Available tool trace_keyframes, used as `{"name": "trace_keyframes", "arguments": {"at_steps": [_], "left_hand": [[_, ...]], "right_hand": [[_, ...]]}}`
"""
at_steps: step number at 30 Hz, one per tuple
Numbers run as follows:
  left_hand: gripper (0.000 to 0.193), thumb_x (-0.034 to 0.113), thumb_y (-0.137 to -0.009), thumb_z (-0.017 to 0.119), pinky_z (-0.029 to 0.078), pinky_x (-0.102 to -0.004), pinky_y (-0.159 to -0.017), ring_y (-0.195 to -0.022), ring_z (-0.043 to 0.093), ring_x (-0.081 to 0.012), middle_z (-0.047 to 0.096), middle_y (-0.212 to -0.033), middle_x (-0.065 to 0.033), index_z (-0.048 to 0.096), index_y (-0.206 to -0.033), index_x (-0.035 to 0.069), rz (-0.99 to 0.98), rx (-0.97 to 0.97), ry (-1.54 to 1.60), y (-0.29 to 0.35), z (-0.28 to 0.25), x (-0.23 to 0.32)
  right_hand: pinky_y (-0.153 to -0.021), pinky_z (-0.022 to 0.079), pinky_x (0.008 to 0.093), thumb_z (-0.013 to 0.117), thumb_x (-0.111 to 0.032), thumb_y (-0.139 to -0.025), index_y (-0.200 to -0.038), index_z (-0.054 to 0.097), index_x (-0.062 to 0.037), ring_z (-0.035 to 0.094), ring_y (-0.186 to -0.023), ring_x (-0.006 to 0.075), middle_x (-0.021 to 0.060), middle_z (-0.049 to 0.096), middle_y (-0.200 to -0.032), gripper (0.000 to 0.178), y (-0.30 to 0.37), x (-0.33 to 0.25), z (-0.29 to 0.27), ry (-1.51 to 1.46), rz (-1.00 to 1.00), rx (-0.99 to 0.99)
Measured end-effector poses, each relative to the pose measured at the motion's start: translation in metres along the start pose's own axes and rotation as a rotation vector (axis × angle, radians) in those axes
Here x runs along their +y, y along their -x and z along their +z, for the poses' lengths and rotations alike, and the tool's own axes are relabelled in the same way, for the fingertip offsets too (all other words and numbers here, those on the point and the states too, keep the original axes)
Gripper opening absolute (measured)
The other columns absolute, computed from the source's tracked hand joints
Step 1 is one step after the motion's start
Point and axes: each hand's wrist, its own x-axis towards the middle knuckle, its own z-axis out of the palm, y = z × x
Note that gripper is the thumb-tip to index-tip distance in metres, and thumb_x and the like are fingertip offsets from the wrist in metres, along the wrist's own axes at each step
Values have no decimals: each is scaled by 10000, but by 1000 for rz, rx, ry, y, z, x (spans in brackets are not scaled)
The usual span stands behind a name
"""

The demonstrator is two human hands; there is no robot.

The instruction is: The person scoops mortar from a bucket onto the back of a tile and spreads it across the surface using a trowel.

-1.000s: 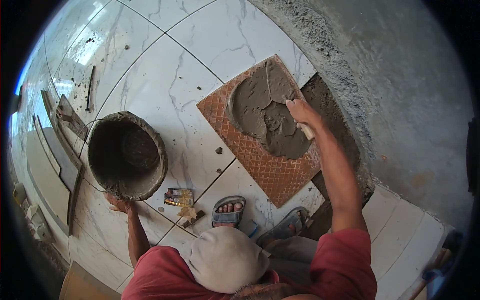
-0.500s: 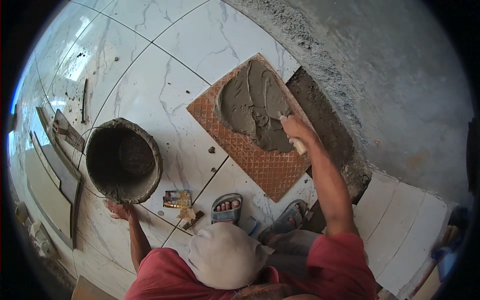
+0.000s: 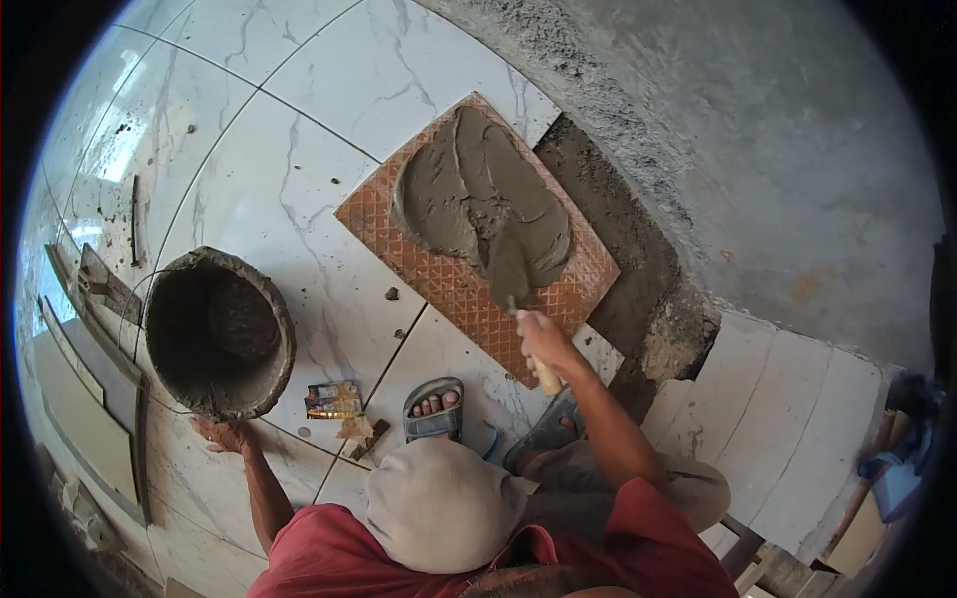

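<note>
My right hand (image 3: 546,342) is closed around the wooden handle of a trowel (image 3: 511,271). The blade rests on the near edge of a thick layer of wet grey mortar (image 3: 434,194), which lies spread over a tile turned back side up (image 3: 371,211), orange-brown with a ridged grid. On the left, my left hand (image 3: 221,435) is on the white floor tiles with its fingers apart, close beside a mortar-caked bucket (image 3: 282,344). The bucket's dark inside is coated with mortar; whether the hand touches its rim is hard to tell.
A strip of bare mortar bed (image 3: 608,214) runs beyond the tile, along a rough concrete edge. White steps (image 3: 768,399) stand at right. Tile offcuts (image 3: 80,409) lie at far left, a thin dark rod (image 3: 135,221) above them. A torn packet (image 3: 333,400) lies near my sandalled feet.
My right hand has drawn the trowel toward me and left, from the mortar's right side to its near edge. The mortar there is smoother. My left hand stays beside the bucket.
</note>
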Motion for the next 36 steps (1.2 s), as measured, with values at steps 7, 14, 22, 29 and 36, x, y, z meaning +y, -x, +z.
{"name": "trace_keyframes", "arguments": {"at_steps": [7,14,22,29,36], "left_hand": [[816,712,-856,291,52,-586,-1099,-1413,177,-224,266,-1511,-25,249,-1457,161,68,-15,249,-1,1,-8],[664,515,-839,510,215,-567,-1057,-1224,410,-306,456,-1347,-105,440,-1317,60,91,90,282,7,57,-34],[771,601,-786,543,182,-587,-1060,-1341,310,-279,427,-1392,-117,432,-1347,84,51,112,389,-26,51,-59],[853,661,-772,530,114,-671,-1044,-1392,251,-251,327,-1469,-82,344,-1419,136,82,83,345,-4,14,-12],[811,708,-827,376,82,-632,-1070,-1402,216,-244,302,-1494,-45,309,-1435,175,21,27,233,-2,39,-42]], "right_hand": [[-795,459,547,437,-336,-948,-1092,532,63,588,-935,474,313,598,-1023,435,-33,-11,-18,803,-286,392],[-722,505,528,407,-357,-965,-1264,449,52,624,-827,421,308,585,-1053,508,-33,88,-96,610,14,397],[-475,461,387,436,-476,-937,-1025,518,-35,528,-533,182,70,521,-691,457,-16,72,-46,-200,253,190],[-452,418,385,428,-499,-943,-924,481,-77,481,-489,176,35,479,-622,426,-7,67,-39,-685,152,411],[-443,422,361,444,-489,-937,-909,462,-113,482,-488,163,19,477,-620,378,-48,3,-14,-753,165,228]]}}
